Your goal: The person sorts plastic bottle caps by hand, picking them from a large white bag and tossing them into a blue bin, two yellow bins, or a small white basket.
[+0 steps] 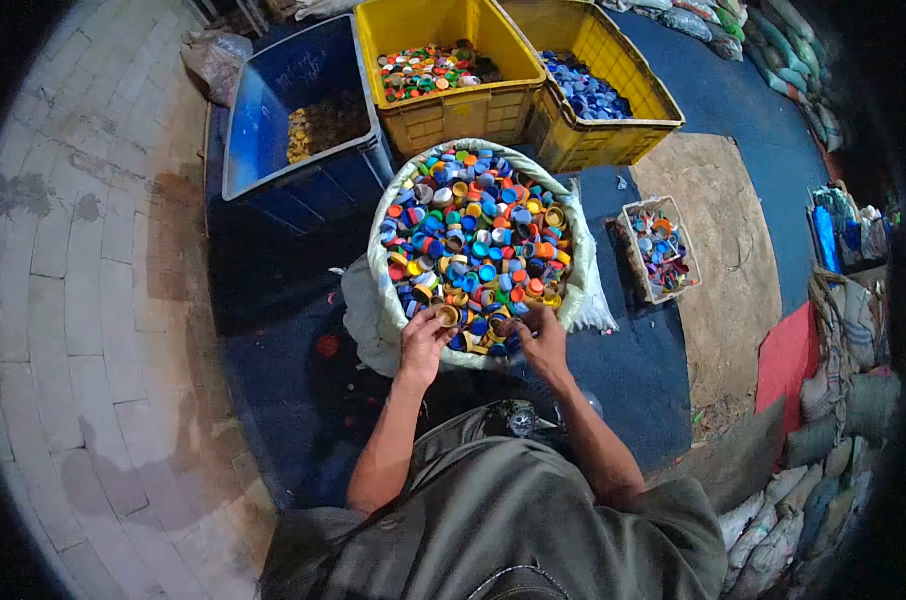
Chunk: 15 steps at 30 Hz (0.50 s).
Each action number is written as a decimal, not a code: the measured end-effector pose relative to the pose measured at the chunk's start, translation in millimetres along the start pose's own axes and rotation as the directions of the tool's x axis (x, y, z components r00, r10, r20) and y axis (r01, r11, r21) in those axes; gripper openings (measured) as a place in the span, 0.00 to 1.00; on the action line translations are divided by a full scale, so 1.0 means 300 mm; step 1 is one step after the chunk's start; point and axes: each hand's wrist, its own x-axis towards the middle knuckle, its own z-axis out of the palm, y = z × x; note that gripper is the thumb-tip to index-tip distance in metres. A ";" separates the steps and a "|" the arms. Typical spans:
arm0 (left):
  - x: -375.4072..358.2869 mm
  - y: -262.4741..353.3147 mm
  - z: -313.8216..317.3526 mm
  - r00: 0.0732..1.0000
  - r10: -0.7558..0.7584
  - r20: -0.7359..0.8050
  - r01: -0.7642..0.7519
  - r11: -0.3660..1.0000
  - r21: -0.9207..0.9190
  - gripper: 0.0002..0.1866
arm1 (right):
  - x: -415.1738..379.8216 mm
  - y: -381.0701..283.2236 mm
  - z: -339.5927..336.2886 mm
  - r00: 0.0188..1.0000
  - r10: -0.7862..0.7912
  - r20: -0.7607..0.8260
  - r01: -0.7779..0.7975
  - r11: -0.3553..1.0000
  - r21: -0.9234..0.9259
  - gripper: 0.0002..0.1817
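Note:
A round sack point(384, 262) with a rolled pale rim stands in front of me, full of mixed plastic bottle caps point(483, 240) in blue, orange, white, green and yellow. At its near left edge my left hand point(423, 345) pinches a yellowish-brown bottle cap point(447, 316) between thumb and fingers. My right hand point(545, 347) is over the near right part of the caps, its fingers drawn together and pointing inward. Whatever is between those fingertips is too small and dark to make out.
Beyond the sack stand a blue bin point(298, 75) with some yellow caps, a yellow bin point(453, 110) with mixed caps and another yellow bin point(613, 140) with blue caps. A white basket point(663, 295) of colourful pieces sits at right. Stacked sacks point(788, 520) line the right side.

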 end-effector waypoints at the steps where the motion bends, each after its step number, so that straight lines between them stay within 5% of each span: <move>1: -0.003 0.014 -0.017 0.998 0.005 0.066 0.000 0.997 -0.075 0.13 | 0.007 -0.038 0.017 0.996 -0.083 0.025 0.085 0.992 -0.094 0.21; 5: -0.038 0.055 -0.039 0.998 0.021 0.066 -0.002 0.962 -0.274 0.13 | 0.068 -0.180 0.087 0.890 -0.442 0.114 0.457 0.859 -0.233 0.24; 15: -0.065 0.043 -0.119 0.992 -0.073 -0.102 0.037 0.948 -0.316 0.09 | 0.128 -0.164 0.235 0.833 -0.394 0.389 0.544 0.716 -0.438 0.30</move>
